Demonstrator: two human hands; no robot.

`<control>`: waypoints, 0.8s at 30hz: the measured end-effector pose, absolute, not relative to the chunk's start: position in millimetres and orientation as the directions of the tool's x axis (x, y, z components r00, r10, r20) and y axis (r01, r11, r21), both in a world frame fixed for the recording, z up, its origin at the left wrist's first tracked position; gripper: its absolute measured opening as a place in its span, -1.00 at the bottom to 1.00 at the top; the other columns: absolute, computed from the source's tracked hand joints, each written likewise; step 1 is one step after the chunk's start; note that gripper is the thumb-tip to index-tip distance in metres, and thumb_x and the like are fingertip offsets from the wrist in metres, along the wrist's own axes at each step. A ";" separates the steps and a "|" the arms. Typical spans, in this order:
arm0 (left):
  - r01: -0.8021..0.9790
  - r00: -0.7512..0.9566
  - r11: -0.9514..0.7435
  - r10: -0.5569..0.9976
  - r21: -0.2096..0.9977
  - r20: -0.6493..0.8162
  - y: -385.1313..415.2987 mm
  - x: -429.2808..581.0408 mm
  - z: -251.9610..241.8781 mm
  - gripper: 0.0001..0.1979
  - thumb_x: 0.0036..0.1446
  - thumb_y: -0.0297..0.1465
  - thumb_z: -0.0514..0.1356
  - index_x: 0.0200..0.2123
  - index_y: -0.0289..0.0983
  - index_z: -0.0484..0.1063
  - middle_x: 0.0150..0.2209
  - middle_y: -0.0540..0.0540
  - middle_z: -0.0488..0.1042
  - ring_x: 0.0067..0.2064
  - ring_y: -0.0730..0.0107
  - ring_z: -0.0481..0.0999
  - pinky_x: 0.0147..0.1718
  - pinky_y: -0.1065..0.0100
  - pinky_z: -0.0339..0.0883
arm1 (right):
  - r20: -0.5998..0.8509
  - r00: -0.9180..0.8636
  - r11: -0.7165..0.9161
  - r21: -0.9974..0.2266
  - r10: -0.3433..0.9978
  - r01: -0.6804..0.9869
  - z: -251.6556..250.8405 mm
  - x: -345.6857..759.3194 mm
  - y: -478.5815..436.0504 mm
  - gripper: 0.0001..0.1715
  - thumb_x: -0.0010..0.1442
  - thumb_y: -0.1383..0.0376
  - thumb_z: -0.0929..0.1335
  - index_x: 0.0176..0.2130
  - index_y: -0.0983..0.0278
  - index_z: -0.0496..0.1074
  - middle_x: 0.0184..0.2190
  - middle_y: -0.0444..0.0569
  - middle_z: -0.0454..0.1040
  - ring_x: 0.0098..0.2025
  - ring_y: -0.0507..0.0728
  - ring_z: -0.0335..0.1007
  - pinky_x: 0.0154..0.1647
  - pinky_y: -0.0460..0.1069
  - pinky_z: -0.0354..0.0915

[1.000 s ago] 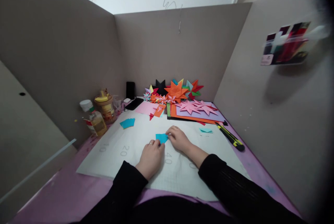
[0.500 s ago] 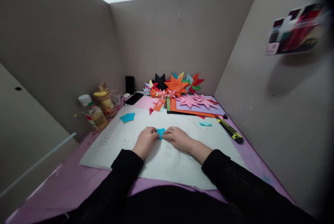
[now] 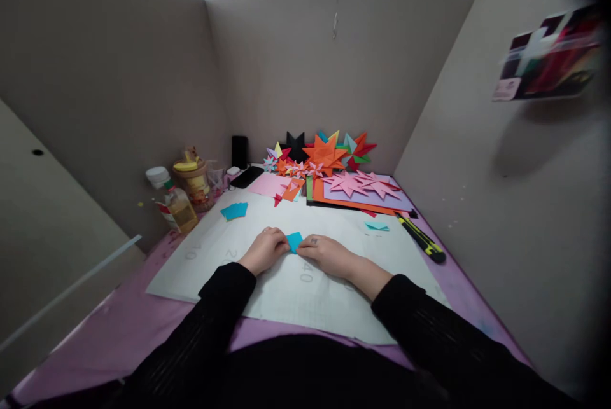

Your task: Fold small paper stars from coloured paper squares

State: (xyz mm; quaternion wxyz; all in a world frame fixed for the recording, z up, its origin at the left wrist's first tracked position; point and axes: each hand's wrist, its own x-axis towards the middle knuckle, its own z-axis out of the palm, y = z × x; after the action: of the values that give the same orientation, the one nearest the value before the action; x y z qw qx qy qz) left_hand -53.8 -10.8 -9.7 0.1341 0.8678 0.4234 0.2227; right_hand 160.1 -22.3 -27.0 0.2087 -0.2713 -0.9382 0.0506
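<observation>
A small blue paper piece point(image 3: 294, 241) lies on the white cutting mat point(image 3: 305, 294), pinched between both hands. My left hand point(image 3: 264, 250) curls its fingers onto the paper's left edge. From the right, my right hand point(image 3: 327, 253) presses its fingertips on the other edge. Both sleeves are black. Further back on the mat sit a fan of blue paper squares point(image 3: 234, 210) on the left and a small light-blue scrap point(image 3: 376, 226) on the right.
Folded paper stars point(image 3: 324, 154) in several colours and sheets of coloured paper point(image 3: 363, 196) fill the back. A yellow-black utility knife point(image 3: 422, 240) lies at the right. Bottles and a jar point(image 3: 184, 196) stand at the left, with a phone point(image 3: 245, 177) behind. Cardboard walls enclose the desk.
Both hands have drawn together on the blue piece, and it looks smaller and more folded than a second ago. The camera has tilted slightly.
</observation>
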 end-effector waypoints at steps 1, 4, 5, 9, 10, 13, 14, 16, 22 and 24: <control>0.674 0.541 -0.607 0.793 0.420 0.279 -10.9 -52.5 -9.6 -0.86 0.07 -0.39 0.10 -0.42 -0.27 0.44 -0.35 -0.10 0.45 -0.26 0.34 0.38 -0.16 0.33 0.18 | 0.368 -0.763 0.847 -0.218 0.531 0.485 -28.2 160.5 -21.8 -0.66 0.23 0.34 0.20 -0.04 0.16 0.39 -0.17 -0.01 0.45 -0.15 0.09 0.32 -0.14 -0.01 0.27; 0.686 0.542 -0.610 0.792 0.397 0.281 -10.2 -48.1 -9.9 -0.82 0.09 -0.39 0.06 -0.43 -0.28 0.43 -0.37 -0.11 0.44 -0.28 0.35 0.38 -0.17 0.34 0.18 | 0.397 -0.757 0.854 -0.207 0.520 0.478 -33.1 163.2 -18.8 -0.68 0.21 0.35 0.23 -0.06 0.16 0.41 -0.12 -0.01 0.44 -0.05 0.13 0.28 -0.04 0.07 0.22; 0.696 0.540 -0.606 0.795 0.384 0.277 -9.7 -46.6 -10.2 -0.81 0.10 -0.39 0.05 -0.44 -0.29 0.44 -0.38 -0.11 0.44 -0.29 0.35 0.38 -0.18 0.34 0.18 | 0.406 -0.753 0.855 -0.207 0.518 0.476 -34.5 163.9 -17.8 -0.69 0.21 0.35 0.23 -0.07 0.15 0.41 -0.11 -0.01 0.44 -0.03 0.14 0.27 -0.01 0.09 0.20; 0.748 0.502 -0.567 0.824 0.344 0.264 -8.6 -42.1 -12.5 -0.78 0.08 -0.38 0.04 -0.46 -0.30 0.44 -0.35 -0.15 0.42 -0.29 0.33 0.37 -0.18 0.32 0.19 | 0.417 -0.756 0.863 -0.258 0.504 0.434 -34.2 164.2 -16.8 -0.69 0.20 0.39 0.22 -0.10 0.17 0.42 -0.12 0.00 0.44 -0.06 0.12 0.28 -0.03 0.08 0.22; 0.759 0.491 -0.555 0.831 0.340 0.262 -8.7 -41.3 -13.2 -0.79 0.07 -0.38 0.04 -0.46 -0.30 0.45 -0.35 -0.15 0.42 -0.28 0.32 0.37 -0.17 0.31 0.19 | 0.421 -0.755 0.864 -0.271 0.502 0.424 -32.8 163.8 -17.6 -0.69 0.19 0.41 0.22 -0.12 0.18 0.43 -0.13 0.00 0.44 -0.06 0.11 0.28 -0.04 0.07 0.22; 0.785 0.455 -0.514 0.857 0.345 0.243 -9.1 -39.6 -14.7 -0.80 0.05 -0.39 0.05 -0.46 -0.30 0.46 -0.33 -0.16 0.41 -0.25 0.30 0.37 -0.14 0.30 0.19 | 0.426 -0.736 0.850 -0.302 0.526 0.432 -28.2 162.9 -20.7 -0.66 0.15 0.47 0.22 -0.14 0.20 0.42 -0.18 -0.01 0.45 -0.06 0.12 0.24 -0.02 0.07 0.20; 0.791 0.444 -0.501 0.865 0.350 0.234 -9.1 -39.2 -15.0 -0.80 0.04 -0.39 0.05 -0.46 -0.30 0.46 -0.32 -0.16 0.41 -0.25 0.30 0.37 -0.13 0.30 0.19 | 0.423 -0.723 0.837 -0.308 0.546 0.452 -27.3 162.8 -21.6 -0.63 0.13 0.50 0.22 -0.12 0.20 0.41 -0.20 -0.01 0.45 -0.07 0.12 0.24 -0.02 0.07 0.19; 0.799 0.430 -0.484 0.875 0.356 0.224 -8.7 -38.6 -15.6 -0.80 0.03 -0.39 0.05 -0.45 -0.29 0.46 -0.32 -0.16 0.40 -0.24 0.29 0.36 -0.13 0.29 0.20 | 0.403 -0.705 0.813 -0.306 0.583 0.496 -26.8 163.2 -22.6 -0.51 0.06 0.56 0.23 -0.06 0.19 0.37 -0.23 -0.02 0.44 -0.08 0.14 0.22 -0.03 0.09 0.18; 0.819 0.413 -0.460 0.887 0.342 0.204 -7.7 -37.5 -16.0 -0.78 0.03 -0.37 0.04 -0.44 -0.29 0.47 -0.31 -0.16 0.39 -0.23 0.26 0.34 -0.16 0.29 0.21 | 0.373 -0.752 0.839 -0.218 0.544 0.498 -28.6 164.9 -21.5 -0.46 0.03 0.55 0.26 -0.05 0.12 0.39 -0.16 -0.03 0.45 -0.10 0.15 0.19 -0.04 0.09 0.13; 0.827 0.407 -0.450 0.893 0.336 0.193 -8.2 -36.9 -15.3 -0.78 0.03 -0.37 0.04 -0.44 -0.29 0.47 -0.31 -0.15 0.39 -0.23 0.26 0.34 -0.17 0.29 0.21 | 0.379 -0.757 0.846 -0.202 0.532 0.494 -28.6 165.1 -21.2 -0.53 0.07 0.51 0.27 -0.07 0.11 0.41 -0.15 -0.04 0.45 -0.10 0.14 0.19 -0.04 0.08 0.12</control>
State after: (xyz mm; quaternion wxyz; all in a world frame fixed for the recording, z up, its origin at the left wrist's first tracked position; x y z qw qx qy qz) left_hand -36.9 -8.2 -15.3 0.0941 0.8336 0.5158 0.1741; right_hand 165.1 -21.2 -28.6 0.2154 -0.2739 -0.9362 0.0450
